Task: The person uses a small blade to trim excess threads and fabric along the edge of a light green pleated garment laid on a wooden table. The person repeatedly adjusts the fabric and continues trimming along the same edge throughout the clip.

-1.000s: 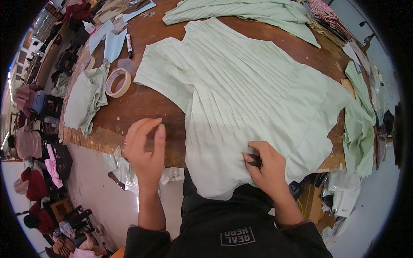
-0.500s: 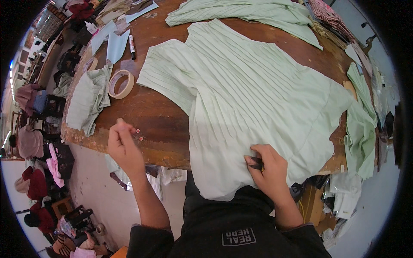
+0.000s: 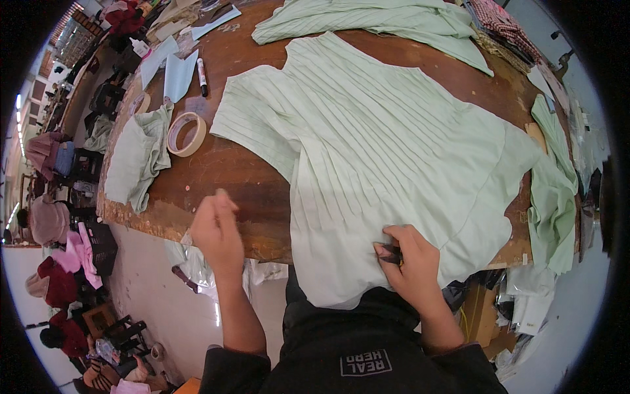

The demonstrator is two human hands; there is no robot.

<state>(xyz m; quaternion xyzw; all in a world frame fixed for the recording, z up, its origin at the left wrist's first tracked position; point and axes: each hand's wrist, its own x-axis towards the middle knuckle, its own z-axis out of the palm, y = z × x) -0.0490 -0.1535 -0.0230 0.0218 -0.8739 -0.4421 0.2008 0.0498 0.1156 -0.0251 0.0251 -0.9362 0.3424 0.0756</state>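
A pale green pleated garment piece (image 3: 367,157) lies spread over the table, its lower edge hanging over the near side. My right hand (image 3: 413,259) rests on its lower part, fingers curled around a small black tool (image 3: 391,254) whose kind I cannot make out. My left hand (image 3: 216,226) is raised over the table's front edge, left of the garment. Its fingers are drawn together and slightly blurred; what they hold, if anything, is hidden. A small reddish disc (image 3: 188,188) lies on the wood just beyond that hand.
On the brown wooden table (image 3: 249,177) are a masking tape roll (image 3: 187,134), a marker (image 3: 202,77), blue paper pieces (image 3: 178,75) and a crumpled pale green cloth (image 3: 138,157). More green fabric (image 3: 367,23) lies at the far side and at the right (image 3: 551,197).
My left hand has moved right and a little nearer to me. The two small red discs that were beside it no longer show. My right hand stays on the garment with the black tool.
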